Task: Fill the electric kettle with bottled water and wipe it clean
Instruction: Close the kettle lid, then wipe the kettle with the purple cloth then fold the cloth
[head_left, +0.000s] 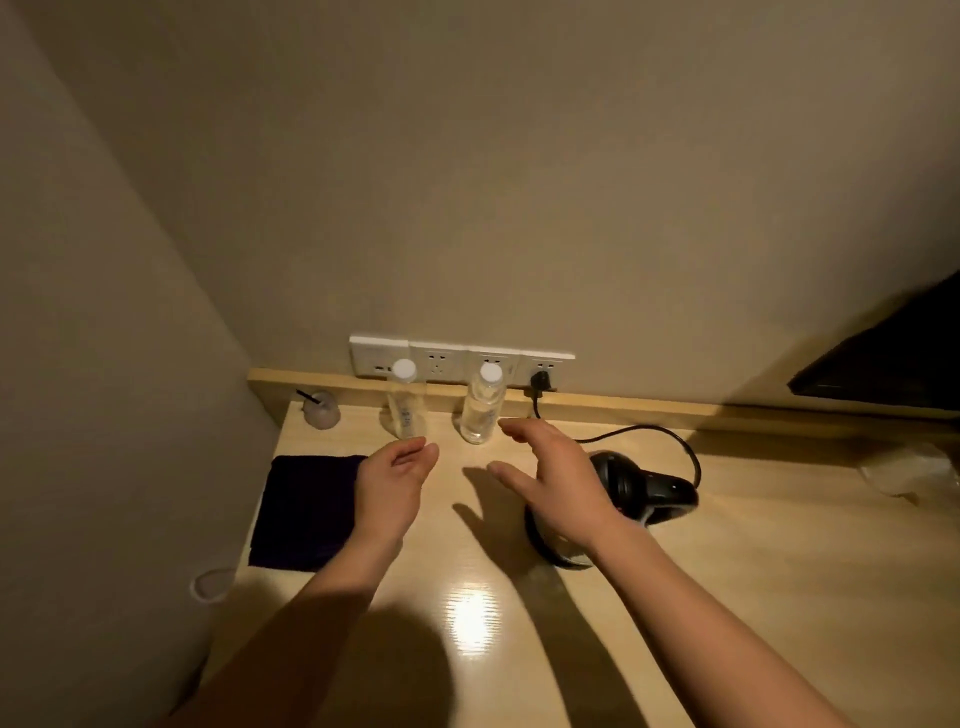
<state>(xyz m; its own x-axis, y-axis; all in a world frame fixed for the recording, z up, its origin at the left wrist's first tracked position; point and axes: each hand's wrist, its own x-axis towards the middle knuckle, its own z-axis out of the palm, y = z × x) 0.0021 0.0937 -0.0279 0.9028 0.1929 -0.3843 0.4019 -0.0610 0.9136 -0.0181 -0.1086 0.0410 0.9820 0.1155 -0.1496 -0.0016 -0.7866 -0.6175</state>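
Two clear, white-capped plastic water bottles, one (407, 402) left of the other (482, 408), stand capped behind the black electric kettle (613, 499), both empty hands, left (397, 480) and right (558, 475), spread wide before them.

The right hand (558, 480) hides most of the kettle (639, 491) at centre right; a dark object (883, 358) is cut off at the right edge.

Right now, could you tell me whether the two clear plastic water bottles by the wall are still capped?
Both capped: the left clear plastic bottle and the right one each stand upright with a white cap on.
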